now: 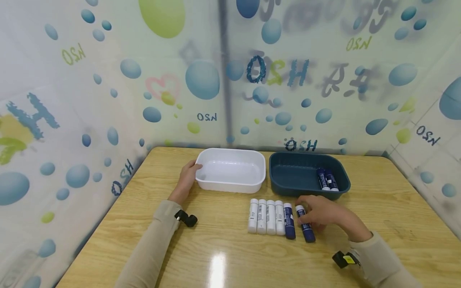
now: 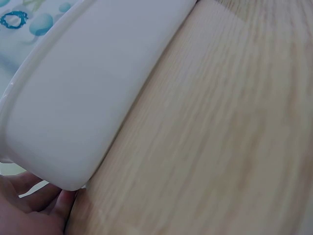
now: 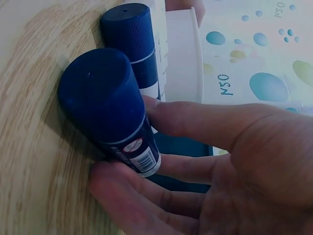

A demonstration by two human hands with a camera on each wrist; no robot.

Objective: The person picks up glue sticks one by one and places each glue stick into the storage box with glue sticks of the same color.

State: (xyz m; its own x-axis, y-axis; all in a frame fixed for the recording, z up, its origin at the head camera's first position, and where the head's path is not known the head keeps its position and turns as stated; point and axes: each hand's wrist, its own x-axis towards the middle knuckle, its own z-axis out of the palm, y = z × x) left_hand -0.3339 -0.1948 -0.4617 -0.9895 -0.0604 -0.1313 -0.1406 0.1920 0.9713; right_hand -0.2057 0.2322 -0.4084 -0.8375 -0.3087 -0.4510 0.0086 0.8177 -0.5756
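Note:
My left hand [image 1: 187, 179] grips the left end of a white plastic basin [image 1: 230, 187], thumb over its rim and fingers against the outside. My right hand [image 1: 321, 209] pinches a navy glue stick [image 3: 100, 98] between thumb and fingers, in front of the dark basin. This stick [image 1: 308, 233] lies tilted at the right of a row, a small gap apart from another navy glue stick [image 1: 289, 222]. Several white glue sticks [image 1: 261, 218] make up the rest of the row, side by side. Two navy glue sticks [image 1: 322, 180] lie inside the dark blue basin [image 1: 288, 191], at its right end.
Both basins stand side by side at the back of the wooden table [image 1: 223, 232]. Behind them hangs a curtain [image 1: 162, 120] printed with blue and green drops. A small black device [image 1: 186, 218] is strapped at the left wrist.

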